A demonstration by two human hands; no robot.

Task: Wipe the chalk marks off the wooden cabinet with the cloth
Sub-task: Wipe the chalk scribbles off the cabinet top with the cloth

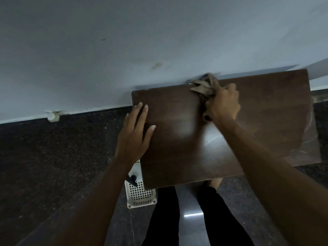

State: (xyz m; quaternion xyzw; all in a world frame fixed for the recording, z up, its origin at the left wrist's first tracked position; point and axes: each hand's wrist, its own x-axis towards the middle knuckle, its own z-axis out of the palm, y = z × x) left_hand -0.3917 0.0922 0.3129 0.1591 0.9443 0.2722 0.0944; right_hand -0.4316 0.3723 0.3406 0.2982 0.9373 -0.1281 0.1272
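The dark wooden cabinet top [177, 139] fills the middle and right of the view, standing against a pale wall. My right hand [223, 102] grips a bunched beige cloth [202, 87] and presses it on the top near the back edge. My left hand [135, 128] lies flat with straight fingers on the cabinet's left edge. Faint whitish chalk smears [308, 125] show along the right side of the top.
A white perforated plastic basket [141, 194] stands on the dark speckled floor [53, 166] below the cabinet's front left corner. My legs in black trousers [166, 219] are in front of the cabinet. The pale wall [124, 41] runs right behind it.
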